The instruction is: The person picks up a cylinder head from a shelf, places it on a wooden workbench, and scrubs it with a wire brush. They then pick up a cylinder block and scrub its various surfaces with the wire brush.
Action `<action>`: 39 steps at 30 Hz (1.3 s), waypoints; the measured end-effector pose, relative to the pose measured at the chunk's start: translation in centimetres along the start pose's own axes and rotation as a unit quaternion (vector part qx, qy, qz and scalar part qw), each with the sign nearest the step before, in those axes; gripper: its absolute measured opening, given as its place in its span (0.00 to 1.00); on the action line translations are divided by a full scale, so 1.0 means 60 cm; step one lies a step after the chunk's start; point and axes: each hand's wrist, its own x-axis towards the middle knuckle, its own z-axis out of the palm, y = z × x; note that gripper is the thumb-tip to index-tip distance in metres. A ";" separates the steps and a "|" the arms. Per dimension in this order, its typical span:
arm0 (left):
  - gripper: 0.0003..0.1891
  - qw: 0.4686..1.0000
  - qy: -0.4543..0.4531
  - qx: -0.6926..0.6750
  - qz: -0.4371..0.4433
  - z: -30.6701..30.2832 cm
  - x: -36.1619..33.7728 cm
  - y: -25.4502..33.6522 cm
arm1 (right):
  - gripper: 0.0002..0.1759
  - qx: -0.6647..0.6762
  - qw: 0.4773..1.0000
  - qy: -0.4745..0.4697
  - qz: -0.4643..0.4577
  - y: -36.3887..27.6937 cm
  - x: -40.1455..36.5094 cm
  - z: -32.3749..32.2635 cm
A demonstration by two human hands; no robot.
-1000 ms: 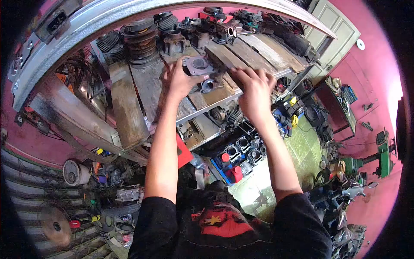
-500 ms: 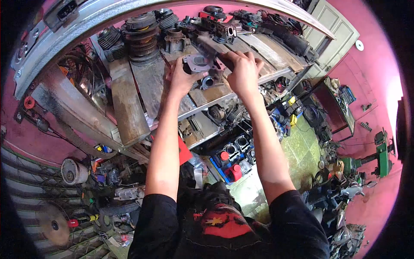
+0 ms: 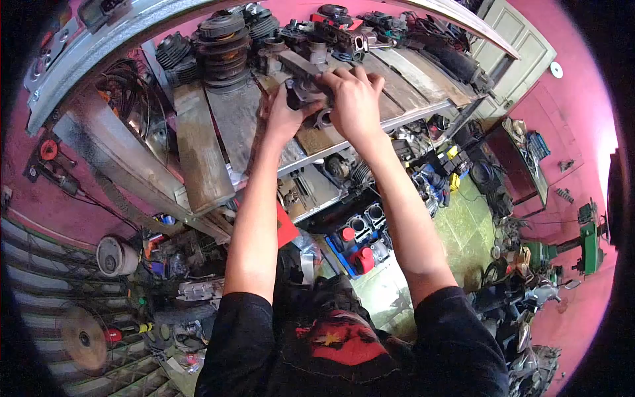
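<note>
My left hand [image 3: 286, 121] is wrapped round the near left side of a grey metal engine part [image 3: 305, 90], which has a flat flange and a round opening low at its front. It is held at the workbench's front edge. In my right hand [image 3: 356, 106] is a long flat file [image 3: 297, 63], gripped at its near right end. The file slants across the top face of the part, its far end pointing up and left. Most of the flange is hidden under the file and the fingers.
The wooden plank bench [image 3: 198, 149] carries a stack of round ribbed parts [image 3: 221, 56] and several other engine parts along its back. Below, a blue tray [image 3: 340, 257] holds cylinders and red pieces. A red-handled grinder with a large disc [image 3: 84, 339] is at lower left.
My right hand and the file have moved left across the part's face, which the file now covers more. My left hand keeps its hold on the part.
</note>
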 end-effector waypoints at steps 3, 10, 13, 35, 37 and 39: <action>0.35 0.978 0.052 0.200 0.009 -0.004 -0.010 0.010 | 0.32 0.027 0.999 0.017 -0.017 -0.003 -0.056 -0.042; 0.42 0.992 0.060 0.104 0.048 -0.003 -0.023 0.037 | 0.31 -0.049 0.998 0.023 0.039 0.054 -0.096 -0.073; 0.45 0.995 0.041 0.091 0.015 -0.005 -0.025 0.051 | 0.26 -0.025 0.998 0.034 0.047 0.050 -0.038 -0.009; 0.50 0.972 0.038 0.233 0.008 -0.012 -0.023 0.051 | 0.30 0.004 0.963 -0.019 0.270 0.185 -0.164 0.096; 0.51 0.968 0.049 0.246 0.005 -0.016 -0.023 0.045 | 0.26 0.015 0.969 -0.004 0.246 0.191 -0.159 0.107; 0.53 0.961 0.025 0.276 0.005 -0.026 -0.035 0.047 | 0.24 -0.025 0.960 -0.102 0.260 0.203 -0.151 0.117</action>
